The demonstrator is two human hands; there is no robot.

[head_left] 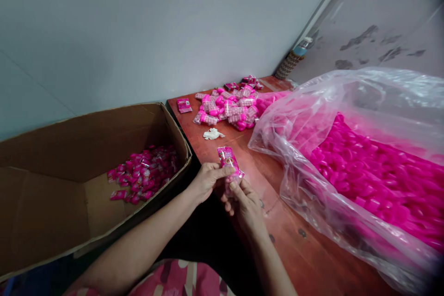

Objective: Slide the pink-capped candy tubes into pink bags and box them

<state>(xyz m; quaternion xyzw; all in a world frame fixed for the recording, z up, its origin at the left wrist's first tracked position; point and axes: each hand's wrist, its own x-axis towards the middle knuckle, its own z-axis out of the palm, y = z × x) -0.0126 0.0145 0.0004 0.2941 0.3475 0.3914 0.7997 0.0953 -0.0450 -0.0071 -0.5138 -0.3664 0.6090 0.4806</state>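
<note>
A small pink printed sachet (226,155) is held upright over the near edge of the red table. My left hand (207,179) pinches it between thumb and fingers from the left. At its lower end, the thumb and fingers of my right hand (247,201) are closed on the same sachet. Something pale and see-through shows between the two hands, but the fingers cover most of it. Beyond the hands lies a crumpled white scrap (212,134). Behind that is a pile of small clear containers with pink caps (227,107).
On the left stands an open cardboard box (52,157) with several filled pink packets (145,173). A large clear plastic bag (291,148) of bright pink plastic pieces (367,180) covers the right side of the red table (294,259). A bottle (294,58) leans in the back corner.
</note>
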